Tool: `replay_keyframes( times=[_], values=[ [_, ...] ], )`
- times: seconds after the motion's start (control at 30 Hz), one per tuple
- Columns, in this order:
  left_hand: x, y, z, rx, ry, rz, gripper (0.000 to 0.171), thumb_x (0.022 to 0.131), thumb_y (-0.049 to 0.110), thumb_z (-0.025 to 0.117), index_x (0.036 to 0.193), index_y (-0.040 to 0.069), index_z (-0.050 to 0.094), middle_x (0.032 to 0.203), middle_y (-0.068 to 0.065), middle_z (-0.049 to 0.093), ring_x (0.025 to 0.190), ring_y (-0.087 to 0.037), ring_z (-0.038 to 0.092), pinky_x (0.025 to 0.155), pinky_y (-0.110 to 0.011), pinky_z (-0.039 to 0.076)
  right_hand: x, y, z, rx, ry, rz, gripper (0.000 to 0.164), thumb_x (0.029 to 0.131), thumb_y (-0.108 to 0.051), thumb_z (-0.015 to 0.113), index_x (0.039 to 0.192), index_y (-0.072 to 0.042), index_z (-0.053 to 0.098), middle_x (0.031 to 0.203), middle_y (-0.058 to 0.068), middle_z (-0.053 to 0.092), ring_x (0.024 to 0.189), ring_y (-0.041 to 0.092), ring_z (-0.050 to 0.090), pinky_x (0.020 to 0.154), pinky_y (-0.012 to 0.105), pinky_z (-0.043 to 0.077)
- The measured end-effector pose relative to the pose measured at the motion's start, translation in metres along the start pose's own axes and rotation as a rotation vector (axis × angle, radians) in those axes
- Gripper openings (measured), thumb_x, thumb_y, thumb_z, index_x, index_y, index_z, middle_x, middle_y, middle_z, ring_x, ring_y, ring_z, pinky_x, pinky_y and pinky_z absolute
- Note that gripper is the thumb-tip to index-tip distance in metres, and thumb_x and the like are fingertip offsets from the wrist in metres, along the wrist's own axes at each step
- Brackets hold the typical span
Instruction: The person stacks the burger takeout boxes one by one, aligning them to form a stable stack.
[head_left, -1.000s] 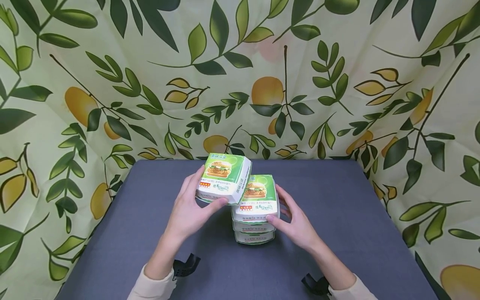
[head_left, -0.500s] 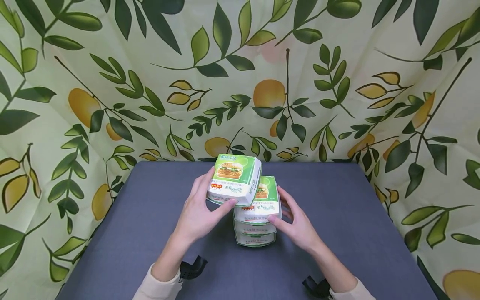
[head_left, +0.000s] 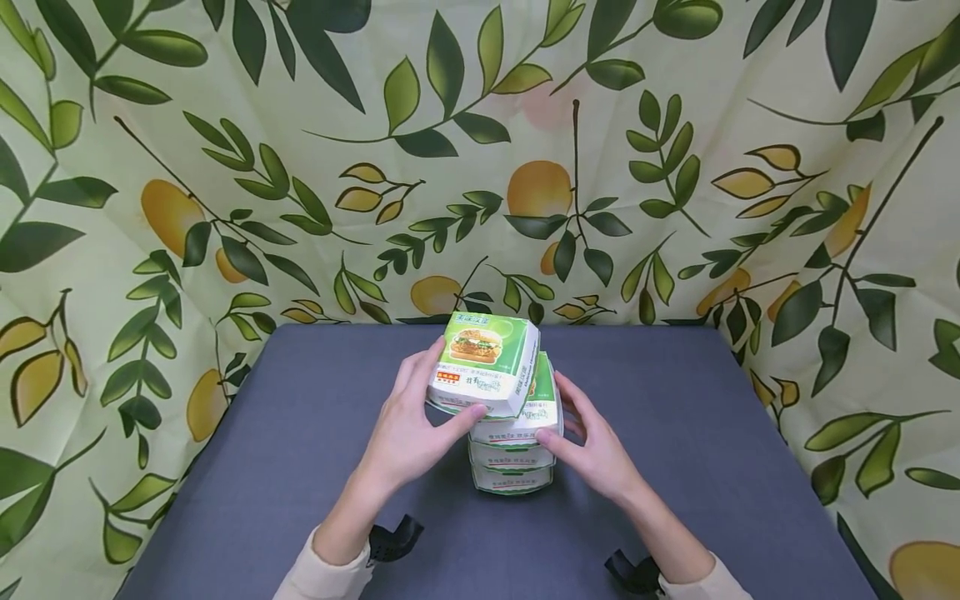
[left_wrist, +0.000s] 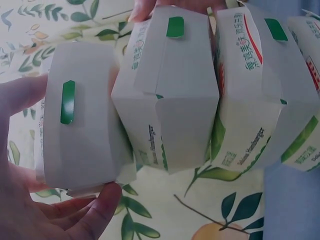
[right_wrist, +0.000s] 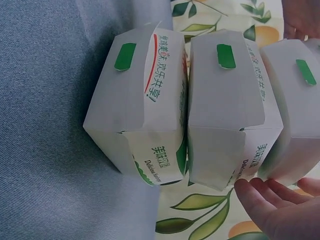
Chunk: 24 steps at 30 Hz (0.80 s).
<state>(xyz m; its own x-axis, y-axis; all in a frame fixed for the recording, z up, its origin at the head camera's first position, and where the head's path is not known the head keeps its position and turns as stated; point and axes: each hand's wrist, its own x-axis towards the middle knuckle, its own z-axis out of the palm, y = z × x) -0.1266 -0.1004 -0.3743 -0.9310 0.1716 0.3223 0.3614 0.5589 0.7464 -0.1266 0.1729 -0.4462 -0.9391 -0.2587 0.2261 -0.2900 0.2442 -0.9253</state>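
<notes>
My left hand grips a green-and-white cardboard burger box, thumb at its front edge and fingers along its left side. This box is slightly turned and overlaps the top of a stack of three like boxes. In the left wrist view the held box leans at an angle to the upper stacked box, touching or nearly so. My right hand holds the right side of the upper stacked box, thumb on its front. In the right wrist view its fingertips rest against that stack.
The middle box and bottom box stand on a table with a dark blue-grey cloth. Behind and beside it hangs a curtain printed with leaves and fruit. Black straps sit at both wrists.
My left hand has carried its burger box rightward, so it covers more of the stack's top. The right hand has stayed nearly still at the stack's right side.
</notes>
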Motion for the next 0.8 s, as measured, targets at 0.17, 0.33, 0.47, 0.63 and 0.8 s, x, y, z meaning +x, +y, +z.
replay_keyframes(
  times=[0.17,0.33,0.47,0.63,0.8],
  values=[
    [0.001,0.002,0.004,0.001,0.009,0.019,0.095,0.083,0.057,0.079,0.16,0.028,0.032,0.147,0.002,0.041,0.119,-0.019,0.053,0.093,-0.046,0.046,0.0,-0.002,-0.002,-0.042,0.006,0.018,0.082,0.096,-0.02,0.072,0.162,-0.01,0.023,0.157,0.012,0.039,0.142,0.031,0.04,0.109,0.043,0.042],
    [0.001,0.006,0.006,0.021,0.03,0.029,0.096,0.081,0.058,0.08,0.159,0.027,0.034,0.145,0.0,0.042,0.116,-0.019,0.055,0.091,-0.044,0.047,0.001,-0.009,-0.008,-0.055,0.017,0.013,0.084,0.095,-0.018,0.072,0.161,-0.006,0.023,0.16,0.017,0.033,0.144,0.036,0.036,0.11,0.056,0.038],
    [0.002,0.009,0.009,0.031,0.045,0.041,0.097,0.08,0.058,0.081,0.159,0.025,0.035,0.144,-0.001,0.043,0.114,-0.02,0.055,0.091,-0.044,0.047,0.001,-0.017,-0.014,-0.061,0.05,-0.017,0.082,0.095,-0.016,0.073,0.161,-0.011,0.025,0.16,0.014,0.035,0.145,0.034,0.037,0.111,0.049,0.039],
    [0.002,0.01,0.012,0.043,0.06,0.055,0.097,0.08,0.059,0.081,0.159,0.024,0.036,0.142,-0.001,0.043,0.114,-0.019,0.054,0.091,-0.044,0.047,0.002,-0.025,-0.016,-0.049,0.078,-0.082,0.083,0.093,-0.012,0.073,0.162,-0.018,0.027,0.16,0.008,0.036,0.144,0.03,0.039,0.111,0.032,0.041],
    [0.002,0.01,0.014,0.052,0.065,0.054,0.098,0.08,0.06,0.08,0.159,0.023,0.036,0.141,-0.002,0.043,0.114,-0.019,0.052,0.091,-0.044,0.047,0.003,-0.03,-0.016,-0.033,0.078,-0.121,0.084,0.092,-0.009,0.073,0.161,-0.021,0.028,0.16,0.006,0.036,0.144,0.03,0.039,0.109,0.028,0.041]
  ],
)
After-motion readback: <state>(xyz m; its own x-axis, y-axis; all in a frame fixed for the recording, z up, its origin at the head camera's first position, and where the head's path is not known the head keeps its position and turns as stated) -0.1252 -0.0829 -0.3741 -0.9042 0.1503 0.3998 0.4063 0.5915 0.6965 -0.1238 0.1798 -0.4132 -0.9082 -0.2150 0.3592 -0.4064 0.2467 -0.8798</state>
